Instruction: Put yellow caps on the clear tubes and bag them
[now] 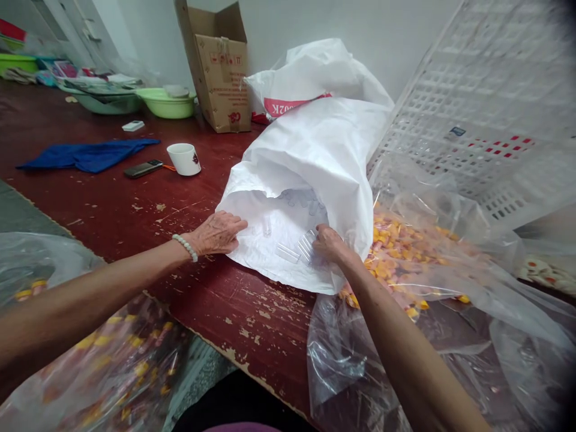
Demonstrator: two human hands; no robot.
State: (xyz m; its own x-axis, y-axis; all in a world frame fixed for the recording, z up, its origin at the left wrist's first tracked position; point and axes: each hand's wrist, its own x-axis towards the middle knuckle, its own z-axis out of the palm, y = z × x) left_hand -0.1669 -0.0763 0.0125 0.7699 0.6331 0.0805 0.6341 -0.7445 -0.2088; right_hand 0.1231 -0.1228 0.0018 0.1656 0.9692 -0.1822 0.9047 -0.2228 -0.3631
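Scuffed dark-red wooden tabletop, with a white woven plastic sack mouth-forward and short clear tubes just inside.
Over the head camera I read the tubes as lying just left of my right hand, the nearer one, the foremost slanting down rightward; whether its curled fingers clasp any, I can't tell. My left hand is pinched on the sack's left lip. Bare table opens leftward; a clear plastic bag of yellow-orange pieces crowds the right.

open white sack: 1 | cardboard box: 1 | mug: 1 | bracelet: 1 | blue cloth: 1
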